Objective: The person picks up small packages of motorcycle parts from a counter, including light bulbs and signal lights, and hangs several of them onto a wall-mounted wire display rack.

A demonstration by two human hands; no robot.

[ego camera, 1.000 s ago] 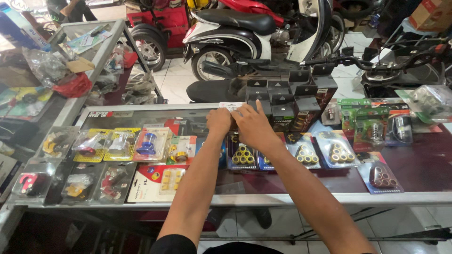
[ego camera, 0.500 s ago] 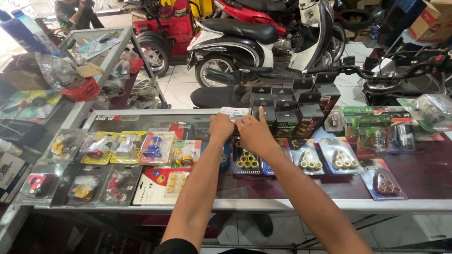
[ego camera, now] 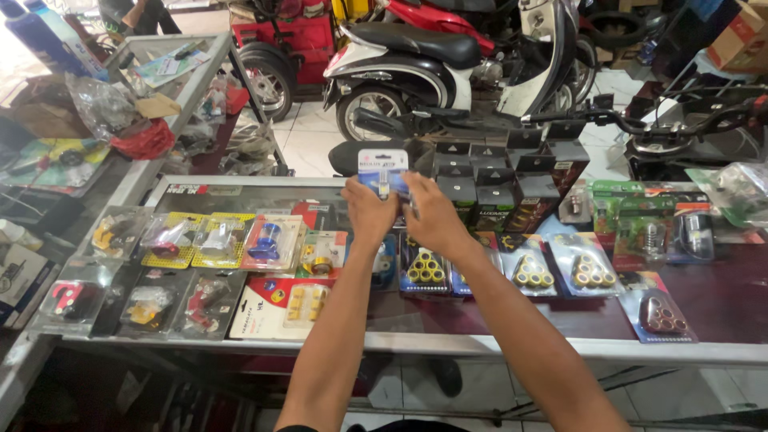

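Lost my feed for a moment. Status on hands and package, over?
Left hand and right hand both gripping small blue blister pack, raised above glass counter. Black boxes stacked just behind. Nothing blocking.

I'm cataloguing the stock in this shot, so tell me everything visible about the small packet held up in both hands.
The small packet is a flat blister card, blue and white at the top with a clear bubble over a tiny part whose kind is too small to tell. It stands upright, facing the camera, lifted above the glass counter. The left hand pinches its lower left edge and the right hand its lower right. Nothing else touches it.
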